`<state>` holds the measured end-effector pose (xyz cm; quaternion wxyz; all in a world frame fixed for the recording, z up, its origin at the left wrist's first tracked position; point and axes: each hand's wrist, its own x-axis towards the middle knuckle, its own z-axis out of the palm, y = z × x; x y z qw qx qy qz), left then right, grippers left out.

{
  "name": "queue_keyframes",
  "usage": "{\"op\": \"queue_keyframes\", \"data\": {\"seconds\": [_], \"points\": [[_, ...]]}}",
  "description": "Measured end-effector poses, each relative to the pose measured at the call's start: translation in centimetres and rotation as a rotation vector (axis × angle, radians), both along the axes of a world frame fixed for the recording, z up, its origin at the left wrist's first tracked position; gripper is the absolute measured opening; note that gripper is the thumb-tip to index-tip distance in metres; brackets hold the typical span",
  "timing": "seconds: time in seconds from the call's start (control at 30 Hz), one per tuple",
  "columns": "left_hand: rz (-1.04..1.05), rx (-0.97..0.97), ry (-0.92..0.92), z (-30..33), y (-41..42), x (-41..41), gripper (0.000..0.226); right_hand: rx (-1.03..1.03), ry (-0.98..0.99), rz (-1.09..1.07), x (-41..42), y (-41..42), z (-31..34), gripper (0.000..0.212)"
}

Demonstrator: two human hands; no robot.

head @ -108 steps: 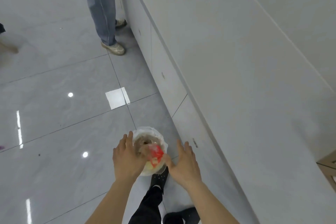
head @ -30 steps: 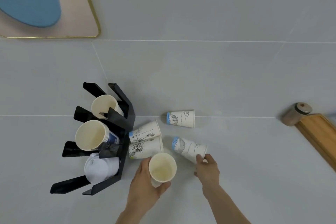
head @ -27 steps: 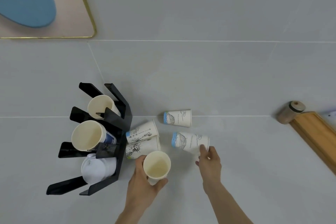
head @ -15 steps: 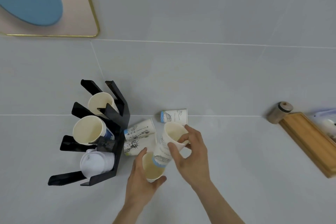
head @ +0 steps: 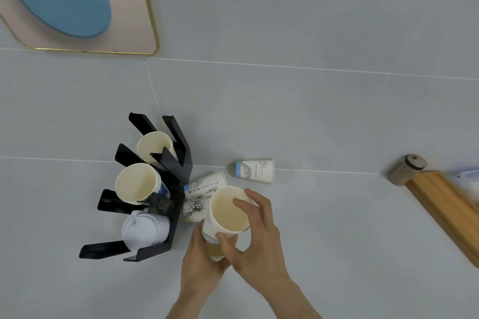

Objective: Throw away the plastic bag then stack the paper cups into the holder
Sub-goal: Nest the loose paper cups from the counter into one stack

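three loose cups [head: 255,171] lie beside the holder [head: 178,197] (one apart)

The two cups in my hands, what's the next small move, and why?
Probably press the upper cup fully down into the lower cup. The right hand grips the upper one by its rim and the left hand holds the lower one, but the upper cup sits only partly inside. Three cups still lie loose beside the black holder.
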<state>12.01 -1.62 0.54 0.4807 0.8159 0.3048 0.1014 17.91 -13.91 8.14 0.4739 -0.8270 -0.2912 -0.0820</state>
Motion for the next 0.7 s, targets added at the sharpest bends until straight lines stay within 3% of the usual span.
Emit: {"op": "queue_keyframes", "data": {"seconds": [0.13,0.33,0.47,0.57,0.7], "points": [[0.035,-0.004,0.008,0.4,0.8,-0.1,0.110,-0.082,0.045,-0.009,0.5,-0.3,-1.9,0.070],[-0.170,0.160,-0.004,-0.4,1.2,-0.1,0.088,-0.243,0.180,0.119,-0.1,0.3,-4.8,0.093],[-0.107,0.091,-0.064,-0.4,1.3,0.2,0.124,-0.299,0.241,0.083,0.2,0.4,-6.6,0.078],[-0.138,0.119,-0.065,-0.4,1.9,0.3,0.112,-0.283,0.321,0.046,1.0,1.1,-7.0,0.075],[-0.086,0.125,-0.078,-0.9,2.9,0.4,0.105,-0.107,0.617,-0.208,4.1,2.8,-6.7,0.051]]}}
